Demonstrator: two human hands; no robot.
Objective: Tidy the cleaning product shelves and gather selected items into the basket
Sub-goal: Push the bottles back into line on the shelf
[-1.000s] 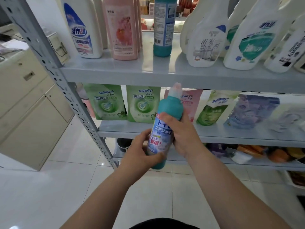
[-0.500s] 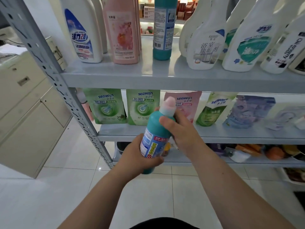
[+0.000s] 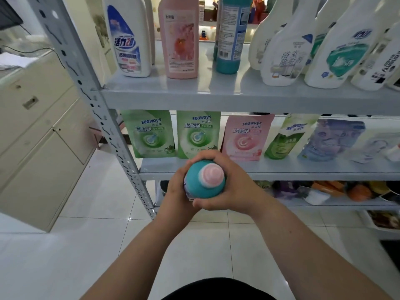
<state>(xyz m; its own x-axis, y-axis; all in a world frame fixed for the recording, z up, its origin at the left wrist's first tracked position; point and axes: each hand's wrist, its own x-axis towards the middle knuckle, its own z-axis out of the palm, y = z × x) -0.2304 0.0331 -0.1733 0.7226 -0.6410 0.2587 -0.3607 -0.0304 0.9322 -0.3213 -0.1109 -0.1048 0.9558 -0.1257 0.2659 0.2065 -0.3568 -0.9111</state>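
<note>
Head | teal bottle (image 3: 200, 185) long axis end-on, cap toward viewer | left hand (image 3: 175, 192), right hand (image 3: 237, 187) fingers (image 3: 207, 154) grasp it

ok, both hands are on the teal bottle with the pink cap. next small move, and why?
Probably tip the teal bottle upright and lift it toward the top shelf. The left hand and right hand grip it with the cap facing the camera, a matching bottle stands up there with bare shelf beside it, and no basket is in view.
</note>
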